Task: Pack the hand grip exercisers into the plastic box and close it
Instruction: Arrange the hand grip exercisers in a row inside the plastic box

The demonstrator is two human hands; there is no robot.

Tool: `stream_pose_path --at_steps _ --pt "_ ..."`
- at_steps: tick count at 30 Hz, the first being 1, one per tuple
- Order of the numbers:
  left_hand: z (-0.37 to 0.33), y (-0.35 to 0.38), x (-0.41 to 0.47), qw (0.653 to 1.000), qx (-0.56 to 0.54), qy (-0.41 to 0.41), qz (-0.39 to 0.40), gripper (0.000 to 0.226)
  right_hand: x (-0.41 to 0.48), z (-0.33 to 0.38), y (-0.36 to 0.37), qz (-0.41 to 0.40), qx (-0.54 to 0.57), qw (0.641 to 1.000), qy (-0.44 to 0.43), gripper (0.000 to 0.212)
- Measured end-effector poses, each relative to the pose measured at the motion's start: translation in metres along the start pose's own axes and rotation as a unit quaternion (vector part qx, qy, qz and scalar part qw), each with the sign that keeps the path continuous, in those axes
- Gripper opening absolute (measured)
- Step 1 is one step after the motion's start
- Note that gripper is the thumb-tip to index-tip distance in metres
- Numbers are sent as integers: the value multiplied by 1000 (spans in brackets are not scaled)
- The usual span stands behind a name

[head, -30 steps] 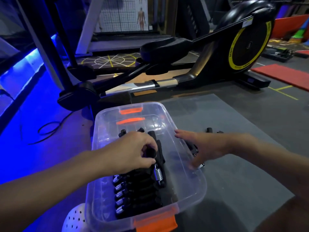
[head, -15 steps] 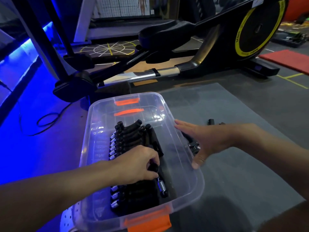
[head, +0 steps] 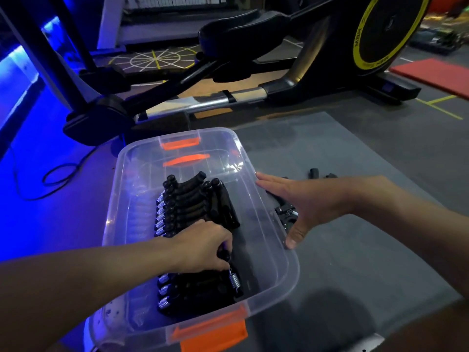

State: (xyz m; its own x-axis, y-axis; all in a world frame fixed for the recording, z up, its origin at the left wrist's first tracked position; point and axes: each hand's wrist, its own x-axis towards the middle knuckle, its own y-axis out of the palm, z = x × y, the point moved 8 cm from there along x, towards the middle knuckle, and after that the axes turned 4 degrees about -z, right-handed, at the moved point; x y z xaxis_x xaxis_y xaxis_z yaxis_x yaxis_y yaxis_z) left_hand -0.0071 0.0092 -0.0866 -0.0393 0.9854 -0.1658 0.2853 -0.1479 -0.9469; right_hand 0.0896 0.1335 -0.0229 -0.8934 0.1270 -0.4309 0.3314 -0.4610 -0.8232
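Inside the plastic box (head: 288,273) my left hand (head: 203,247) had its fingers (head: 225,243) curled round one exerciser (head: 234,280), lying crosswise to the packed row (head: 187,199), while my right hand (head: 312,207) lay open and flat against the box's outer wall, the loose exercisers (head: 286,212) directly beneath it.
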Motion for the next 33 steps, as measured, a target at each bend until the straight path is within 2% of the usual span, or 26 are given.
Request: stream_pose_path --at_steps 8,11,15,18,27,33 --pt "0 27 7 998 51 -2 47 35 -1 0 0 -2 -3 1000 -4 138" --pt "-1 25 5 997 77 4 27 38 -1 -1 1 -5 0 1000 -6 138" --pt "9 18 2 995 94 -15 -25 62 -2 0 1 -7 3 1000 -8 138" --pt "20 21 0 996 73 -50 -13 78 -3 2 0 -8 3 1000 -7 136" --pt "23 26 1 995 51 -76 45 91 -2 0 1 -15 13 1000 -6 135" --pt "13 -22 14 995 -46 -78 -40 78 -3 -12 5 -12 74 997 3 131"
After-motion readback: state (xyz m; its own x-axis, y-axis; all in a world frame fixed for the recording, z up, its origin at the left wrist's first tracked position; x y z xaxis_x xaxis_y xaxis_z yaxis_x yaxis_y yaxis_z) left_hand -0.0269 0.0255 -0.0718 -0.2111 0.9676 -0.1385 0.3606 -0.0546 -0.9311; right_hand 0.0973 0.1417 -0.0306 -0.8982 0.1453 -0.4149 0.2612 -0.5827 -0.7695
